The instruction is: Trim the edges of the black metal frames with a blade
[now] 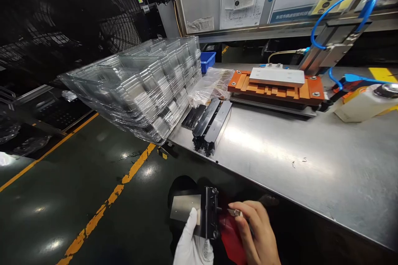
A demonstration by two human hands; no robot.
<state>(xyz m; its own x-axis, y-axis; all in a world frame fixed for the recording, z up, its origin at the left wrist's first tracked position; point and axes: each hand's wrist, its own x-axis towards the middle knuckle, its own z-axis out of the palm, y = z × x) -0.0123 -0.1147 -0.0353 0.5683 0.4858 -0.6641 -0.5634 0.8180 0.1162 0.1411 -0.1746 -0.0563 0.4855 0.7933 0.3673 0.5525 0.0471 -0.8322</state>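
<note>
At the bottom middle, below the table's front edge, my left hand [192, 243] in a white glove grips a black plastic part [199, 212] with a shiny grey face. My bare right hand [256, 232] is closed in a pinch on a small pale piece [234, 213] beside the part's right end. Something red [230, 236] lies under that hand. On the steel table [280, 153] a stack of similar black parts [209, 125] lies near the left corner.
A tall stack of clear plastic trays [146, 87] overhangs the table's left end. An orange fixture with a white block [276, 85] stands at the back, with blue air hoses [338, 8] and a white bottle [360, 105] to its right. Yellow lines [105, 205] cross the dark floor.
</note>
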